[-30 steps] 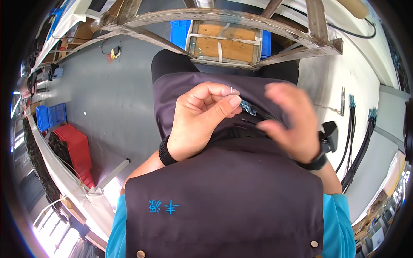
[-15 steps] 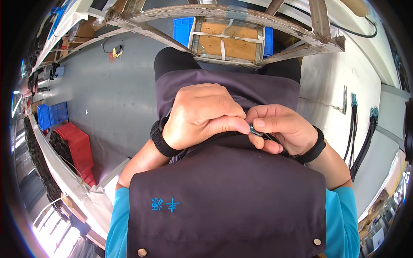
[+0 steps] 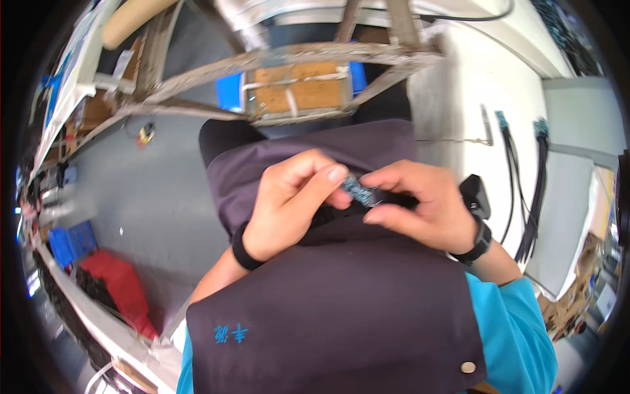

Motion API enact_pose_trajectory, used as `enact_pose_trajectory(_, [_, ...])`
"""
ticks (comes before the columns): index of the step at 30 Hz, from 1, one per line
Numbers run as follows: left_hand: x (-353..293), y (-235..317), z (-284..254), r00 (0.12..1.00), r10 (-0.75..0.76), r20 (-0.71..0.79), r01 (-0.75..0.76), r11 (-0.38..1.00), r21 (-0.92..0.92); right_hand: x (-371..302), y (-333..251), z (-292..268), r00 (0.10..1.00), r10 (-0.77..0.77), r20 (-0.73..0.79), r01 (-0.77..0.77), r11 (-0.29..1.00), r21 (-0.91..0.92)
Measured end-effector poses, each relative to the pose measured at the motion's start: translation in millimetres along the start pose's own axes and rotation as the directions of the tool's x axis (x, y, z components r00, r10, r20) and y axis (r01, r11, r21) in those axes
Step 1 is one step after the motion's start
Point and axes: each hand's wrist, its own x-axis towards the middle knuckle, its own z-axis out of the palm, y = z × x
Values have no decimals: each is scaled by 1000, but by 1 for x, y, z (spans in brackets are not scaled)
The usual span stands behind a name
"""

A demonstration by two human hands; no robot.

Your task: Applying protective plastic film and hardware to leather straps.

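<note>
Above my apron-covered lap, both hands are on a black cable bundle with a mottled blue-green end (image 3: 358, 190). My left hand (image 3: 289, 200) is closed, pinching the left side of that end between thumb and fingers. My right hand (image 3: 426, 207) is closed on the dark part just behind it, thumb below and index finger above. Much of the bundle is hidden by the right hand, and a black shape (image 3: 476, 196) shows beyond that wrist. Blur hides the detail of the tip.
Similar black bundles with teal ends (image 3: 539, 157) lie on the white table (image 3: 453, 85) at my right, near a thin metal bar (image 3: 486, 125). Ahead stands a wooden frame (image 3: 282, 59) with a strapped seat. Red (image 3: 118, 282) and blue bins (image 3: 72, 243) are at left.
My hands have drawn a little apart, baring more of the blue-green end between them. The right thumb has moved down. The whole view has shifted and turned slightly.
</note>
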Motion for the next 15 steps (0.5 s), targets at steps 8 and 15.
enact_pose_trajectory(8, [7,-8,-2,997,78,1,-78,997,-3,-64,21,-87,956,290,-33,-228,811,538])
enact_pose_trajectory(15, [3,-15,-27,988,-23,-150,31,998,54,-257,-67,-285,468,-336,-817,-577,584,-570])
